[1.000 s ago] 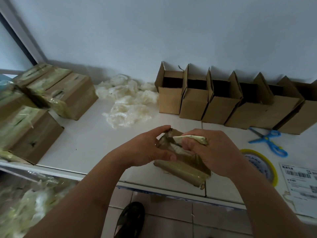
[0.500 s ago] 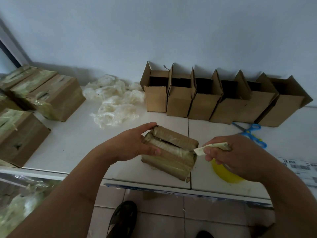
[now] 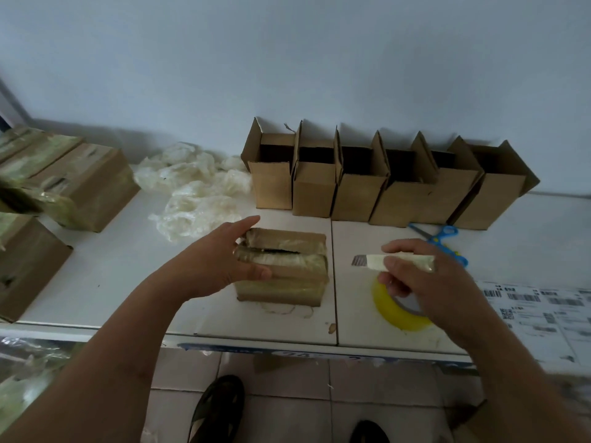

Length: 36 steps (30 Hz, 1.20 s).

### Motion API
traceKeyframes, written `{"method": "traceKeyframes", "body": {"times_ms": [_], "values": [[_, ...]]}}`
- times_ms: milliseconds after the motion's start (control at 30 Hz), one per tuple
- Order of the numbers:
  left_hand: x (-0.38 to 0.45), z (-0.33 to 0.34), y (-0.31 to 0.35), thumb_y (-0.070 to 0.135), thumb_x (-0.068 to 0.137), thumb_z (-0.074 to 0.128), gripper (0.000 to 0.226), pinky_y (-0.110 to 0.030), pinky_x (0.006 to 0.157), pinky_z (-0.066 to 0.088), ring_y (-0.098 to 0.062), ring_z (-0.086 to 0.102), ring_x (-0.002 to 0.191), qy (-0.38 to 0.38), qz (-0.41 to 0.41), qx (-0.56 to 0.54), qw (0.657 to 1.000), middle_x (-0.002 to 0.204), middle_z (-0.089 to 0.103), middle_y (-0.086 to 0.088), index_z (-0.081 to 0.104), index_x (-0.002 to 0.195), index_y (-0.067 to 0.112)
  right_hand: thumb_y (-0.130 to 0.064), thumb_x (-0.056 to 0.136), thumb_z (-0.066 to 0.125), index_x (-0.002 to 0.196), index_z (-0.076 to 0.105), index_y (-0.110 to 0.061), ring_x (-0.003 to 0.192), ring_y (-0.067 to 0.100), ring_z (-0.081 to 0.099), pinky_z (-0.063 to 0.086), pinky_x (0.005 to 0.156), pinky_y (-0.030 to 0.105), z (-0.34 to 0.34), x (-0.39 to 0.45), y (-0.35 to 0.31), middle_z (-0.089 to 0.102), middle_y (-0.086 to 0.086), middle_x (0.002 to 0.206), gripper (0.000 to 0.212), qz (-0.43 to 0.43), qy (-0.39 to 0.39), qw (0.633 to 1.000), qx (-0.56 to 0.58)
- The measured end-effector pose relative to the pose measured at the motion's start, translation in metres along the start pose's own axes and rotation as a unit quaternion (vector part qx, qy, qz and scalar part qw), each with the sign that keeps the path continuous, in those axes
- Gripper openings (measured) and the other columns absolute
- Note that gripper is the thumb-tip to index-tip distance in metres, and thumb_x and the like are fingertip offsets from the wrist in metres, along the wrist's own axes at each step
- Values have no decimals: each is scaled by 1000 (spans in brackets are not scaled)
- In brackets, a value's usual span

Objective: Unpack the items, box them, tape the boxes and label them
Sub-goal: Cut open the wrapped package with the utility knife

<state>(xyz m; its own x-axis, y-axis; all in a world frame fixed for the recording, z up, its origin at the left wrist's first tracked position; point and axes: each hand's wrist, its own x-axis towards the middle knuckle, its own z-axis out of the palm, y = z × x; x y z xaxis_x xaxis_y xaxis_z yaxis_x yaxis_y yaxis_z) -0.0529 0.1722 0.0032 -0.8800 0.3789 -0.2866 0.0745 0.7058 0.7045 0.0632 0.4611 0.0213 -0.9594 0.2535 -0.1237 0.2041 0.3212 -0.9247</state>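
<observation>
A brown parcel (image 3: 287, 270) wrapped in clear tape lies on the white table (image 3: 128, 276), with a slit cut along its top. My left hand (image 3: 224, 260) grips its left end, thumb on the front and fingers over the top. My right hand (image 3: 425, 279) is to the right of the parcel and holds a small utility knife (image 3: 393, 261) with a pale handle, its blade pointing left toward the parcel. Several open, upright cardboard boxes (image 3: 361, 183) stand in a row against the wall behind.
A yellow tape roll (image 3: 393, 310) lies under my right hand. Blue scissors (image 3: 444, 236) and shipping label sheets (image 3: 540, 318) are at the right. Crumpled clear plastic (image 3: 192, 190) lies at the back. Taped parcels (image 3: 80, 187) are stacked at the left. The table edge is near me.
My right hand drew the knife out of the parcel and moved right. The parcel now lies flat on the table with its top slit open.
</observation>
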Motion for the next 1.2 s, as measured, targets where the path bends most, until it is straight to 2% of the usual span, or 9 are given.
{"method": "traceKeyframes", "body": {"times_ms": [200,300,400,533,733,800,933,1033,1200], "values": [[-3,3,-3,48,68,83,93,-34,93,48,-17,45,116,-6,-8,1,1000,132,33,15,35,148,40,-34,96,58,113,63,-39,72,9,67,56,79,41,34,-1,39,67,-4,83,18,-41,-41,990,-131],[-7,4,-7,50,69,81,90,-34,94,47,-16,43,120,-3,-7,-25,1000,134,34,13,37,147,38,-45,94,57,129,54,-38,93,6,56,47,83,24,41,-4,50,57,-8,103,36,-51,-97,960,-259],[-10,6,-11,59,72,70,81,-29,94,43,-15,44,120,15,6,-21,1000,134,36,12,40,145,39,-49,93,58,144,41,-33,88,1,44,37,74,13,51,-13,58,41,-13,102,56,-45,-165,926,-336],[-11,10,-13,52,82,69,63,-29,93,42,-14,47,116,53,18,-26,998,127,40,12,46,139,40,-51,94,53,152,29,-29,111,16,51,44,89,24,62,-17,64,35,0,129,67,-8,-190,888,-418],[-9,7,-11,55,77,74,57,-30,86,46,-14,50,104,66,5,10,998,114,45,9,52,128,42,-44,100,38,141,39,-29,127,26,40,45,97,35,70,-17,52,32,7,146,44,5,-124,834,-537],[-8,9,-9,57,74,75,56,-35,88,50,-15,49,106,77,-2,21,997,113,44,10,53,123,41,-38,103,36,143,40,-27,131,25,39,42,100,33,73,-17,43,34,5,148,42,8,-61,862,-503],[-8,13,-4,60,69,77,54,-39,91,50,-14,46,106,96,2,54,994,112,43,12,52,110,36,-38,103,38,134,51,-23,118,14,48,38,92,28,80,-11,9,46,-8,126,36,-17,73,956,-284],[-9,15,0,61,69,76,51,-36,85,50,-11,49,97,107,7,73,992,103,45,15,52,105,33,-56,98,37,134,48,-29,112,12,49,37,89,28,94,-4,-1,45,-6,122,46,32,41,984,-168],[-14,16,2,64,76,69,41,-26,67,43,-3,50,78,158,-4,148,976,90,51,14,55,95,30,-68,94,27,128,49,-30,104,15,54,44,88,34,117,13,0,54,-1,120,55,64,-1,992,-108]]}}
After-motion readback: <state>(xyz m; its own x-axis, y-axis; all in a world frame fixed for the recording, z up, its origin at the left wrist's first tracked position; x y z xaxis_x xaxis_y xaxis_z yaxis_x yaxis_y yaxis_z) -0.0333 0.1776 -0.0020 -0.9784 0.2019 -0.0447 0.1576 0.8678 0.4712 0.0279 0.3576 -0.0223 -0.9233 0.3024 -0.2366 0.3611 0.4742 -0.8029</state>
